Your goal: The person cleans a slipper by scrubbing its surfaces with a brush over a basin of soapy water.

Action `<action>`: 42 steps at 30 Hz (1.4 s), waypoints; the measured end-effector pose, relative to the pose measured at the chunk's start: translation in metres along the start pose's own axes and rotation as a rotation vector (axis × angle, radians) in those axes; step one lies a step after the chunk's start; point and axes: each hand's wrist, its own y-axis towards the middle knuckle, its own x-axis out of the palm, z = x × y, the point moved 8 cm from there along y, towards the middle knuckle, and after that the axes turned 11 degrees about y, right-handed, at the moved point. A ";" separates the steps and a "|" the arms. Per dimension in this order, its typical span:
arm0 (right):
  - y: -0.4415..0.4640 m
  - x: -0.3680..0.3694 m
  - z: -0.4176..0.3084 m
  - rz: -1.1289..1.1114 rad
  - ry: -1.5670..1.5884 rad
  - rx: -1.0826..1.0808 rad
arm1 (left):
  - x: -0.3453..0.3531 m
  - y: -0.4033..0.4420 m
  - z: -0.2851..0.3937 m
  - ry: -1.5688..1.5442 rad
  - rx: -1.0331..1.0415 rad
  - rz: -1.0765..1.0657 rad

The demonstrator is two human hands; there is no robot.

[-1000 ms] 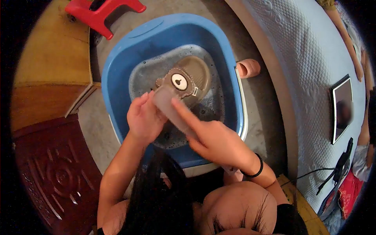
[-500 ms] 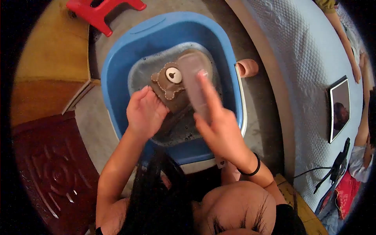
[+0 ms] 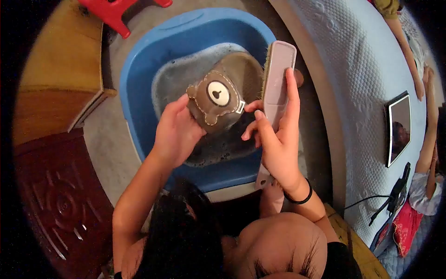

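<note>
A brown slipper (image 3: 251,74) with a bear face, its white muzzle round a dark nose, is held over sudsy water in the blue basin (image 3: 134,79). My left hand (image 3: 179,132) grips its near end from the left. In my right hand (image 3: 281,135) is a pale pink brush (image 3: 278,76), held upright at the basin's right side, bristles facing left toward the slipper. Some fingers of my right hand reach past the brush near the slipper's small white tag (image 3: 240,107).
A red stool (image 3: 114,14) stands at the upper left, by a wooden cabinet (image 3: 60,69) and a dark red carved panel (image 3: 65,204). On the right, a mattress (image 3: 353,93) bears a tablet (image 3: 399,130) and cable; another person's arm (image 3: 406,51) shows beyond.
The brush has moved off the slipper, to the right, and turned so its bristles show. More of the slipper is visible. My left hand has kept hold of it.
</note>
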 end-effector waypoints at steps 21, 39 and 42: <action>0.000 0.017 -0.003 -0.233 -0.304 -0.168 | -0.098 -0.214 0.152 0.810 0.401 0.587; -0.001 0.024 0.003 -0.278 -0.304 -0.118 | -0.110 -0.240 0.238 1.838 0.421 1.028; -0.004 0.024 0.003 -0.275 -0.330 -0.122 | 0.018 -0.221 0.232 1.869 0.704 0.698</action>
